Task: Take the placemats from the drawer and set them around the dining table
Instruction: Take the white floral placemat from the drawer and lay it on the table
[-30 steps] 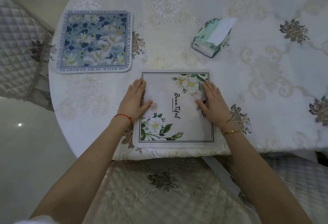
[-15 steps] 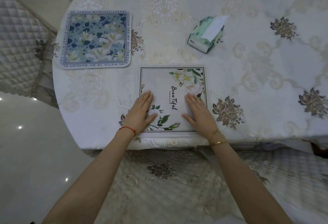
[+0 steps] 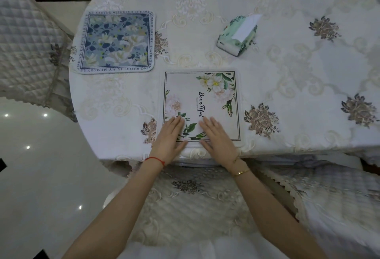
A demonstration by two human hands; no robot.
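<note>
Head view, item one: white floral placemat (image 3: 202, 102), lying flat at the near edge of the dining table (image 3: 287, 73), directly ahead of me. Both my hands rest on its near strip with fingers straight and together, gripping nothing: left hand (image 3: 170, 137) over the near-left corner, right hand (image 3: 218, 137) beside the near edge's middle, so the mat extends away from both, and the left is nearer a corner. Mat is close to square, so no clear long axis; its edges run roughly parallel to the table rim in front of me, and its printed script runs from far to near, reading sideways from my seat. Item two: blue floral placemat (image 3: 116, 42), flat, far-left, well apart from the white one, facing a quilted chair (image 3: 26, 39). Item three: tissue pack (image 3: 238, 34), beyond the white mat. Judgement: this mat looks placed; remaining places call for further mats.
</note>
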